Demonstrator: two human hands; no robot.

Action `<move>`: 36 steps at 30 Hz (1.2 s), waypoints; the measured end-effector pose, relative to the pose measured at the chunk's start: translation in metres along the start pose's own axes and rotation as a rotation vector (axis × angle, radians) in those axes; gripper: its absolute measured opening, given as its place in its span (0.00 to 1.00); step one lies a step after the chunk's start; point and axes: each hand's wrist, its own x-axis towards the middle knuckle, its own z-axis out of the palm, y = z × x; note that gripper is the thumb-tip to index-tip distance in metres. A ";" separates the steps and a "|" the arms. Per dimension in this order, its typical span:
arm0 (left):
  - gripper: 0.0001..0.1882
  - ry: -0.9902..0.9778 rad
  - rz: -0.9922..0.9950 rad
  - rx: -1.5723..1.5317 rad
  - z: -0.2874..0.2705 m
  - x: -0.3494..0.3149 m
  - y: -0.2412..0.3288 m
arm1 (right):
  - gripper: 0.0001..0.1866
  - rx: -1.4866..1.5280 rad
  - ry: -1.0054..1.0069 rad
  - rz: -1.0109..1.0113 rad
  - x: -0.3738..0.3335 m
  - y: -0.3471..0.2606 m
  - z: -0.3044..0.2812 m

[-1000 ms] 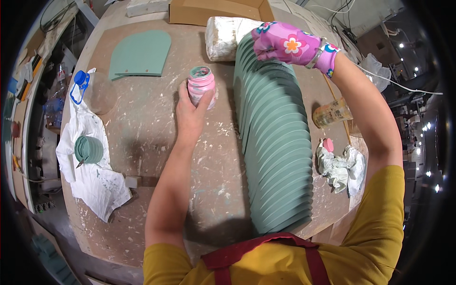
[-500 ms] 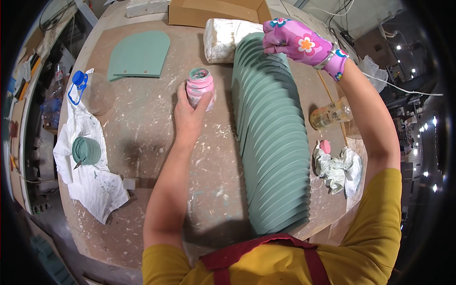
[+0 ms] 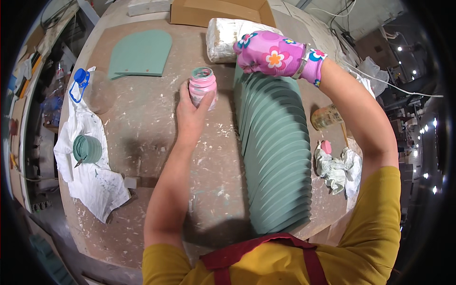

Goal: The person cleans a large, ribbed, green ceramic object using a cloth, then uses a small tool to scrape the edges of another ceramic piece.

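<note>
Panels (image 3: 278,156), pale green with rounded ends, overlap in a long row on the surface (image 3: 156,114), right of its middle, from just beside a white block (image 3: 222,40) at the far end down to near your apron (image 3: 256,249). Your right hand (image 3: 266,57), in a pink flowered glove (image 3: 287,61) with a band (image 3: 301,61) round the wrist, is over the far end of that row. Its fingers look bunched under the fabric; you cannot tell from this view how far they are closed, whether they hold anything or whether they press on the panels.

Your bare left hand (image 3: 191,116) is wrapped round the pink jar (image 3: 203,88), left of the row, with the thumb on the jar's near right side and the other fingers around its left. They are parted only by the jar's width. Its mouth is uncovered, with green on the inside.

A lone panel (image 3: 141,52) lies farther off to your left. Nearer, a green tub (image 3: 87,149) is on a white cloth (image 3: 95,190). Right of the row, a pink lid (image 3: 326,147) is beside a crumpled rag (image 3: 332,168).
</note>
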 end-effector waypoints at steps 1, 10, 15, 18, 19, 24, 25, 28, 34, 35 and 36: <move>0.33 -0.005 0.009 0.029 0.002 0.000 0.003 | 0.08 -0.069 -0.051 -0.007 0.001 -0.001 0.001; 0.32 0.012 0.014 0.033 0.001 0.000 0.001 | 0.07 -0.051 0.040 0.022 0.000 0.000 -0.005; 0.32 0.006 0.018 0.065 0.000 0.000 0.003 | 0.06 -0.109 -0.070 0.006 -0.002 -0.001 0.001; 0.32 -0.006 0.024 -0.007 0.001 0.000 0.003 | 0.07 0.050 0.065 0.032 -0.006 0.022 0.007; 0.32 -0.009 0.021 -0.010 0.001 0.000 0.002 | 0.08 -0.012 0.112 0.004 -0.007 0.024 0.005; 0.33 -0.003 0.025 0.059 -0.001 0.000 0.002 | 0.09 0.226 0.166 0.065 -0.027 0.009 -0.013; 0.33 -0.008 0.024 0.045 0.000 0.000 0.002 | 0.09 0.225 0.166 0.065 -0.030 0.009 -0.012; 0.33 -0.005 0.022 0.048 0.000 0.001 0.000 | 0.08 0.179 0.139 0.176 -0.036 0.008 -0.007; 0.34 0.002 0.036 0.043 0.000 0.000 0.000 | 0.09 0.385 0.219 0.347 -0.047 0.026 -0.010; 0.34 -0.003 0.033 0.035 0.003 0.000 0.002 | 0.09 0.431 0.277 0.385 -0.053 0.038 -0.009; 0.34 -0.001 0.034 0.038 0.003 0.000 0.002 | 0.09 0.418 0.200 0.450 -0.052 0.042 -0.011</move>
